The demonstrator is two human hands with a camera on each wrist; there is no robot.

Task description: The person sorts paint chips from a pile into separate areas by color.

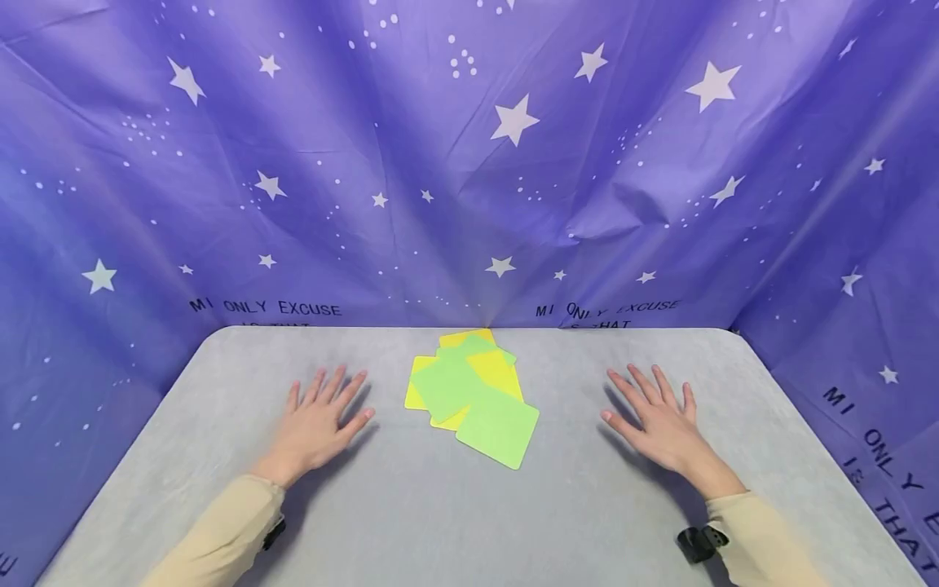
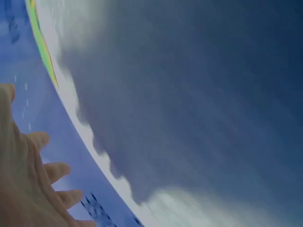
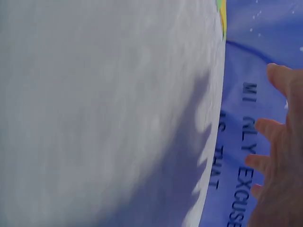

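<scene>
Several flat green and yellow square cards with rounded corners lie in an overlapping pile at the table's far middle. A green card (image 1: 499,425) is nearest and on top, and a yellow card (image 1: 497,373) shows partly behind it. To the left of the pile, my left hand (image 1: 315,424) is spread palm down above the table, holding nothing. On the other side, my right hand (image 1: 656,420) has its fingers spread too and holds nothing. Both wrist views show the fingers stretched out over their shadows, with a sliver of the cards (image 2: 43,49) at the edge.
The grey table (image 1: 440,522) has rounded far corners. A purple curtain (image 1: 440,236) with white stars and black lettering hangs behind it and along both sides. A small black device (image 1: 700,545) is strapped at the right wrist, and another black device (image 1: 274,534) at the left.
</scene>
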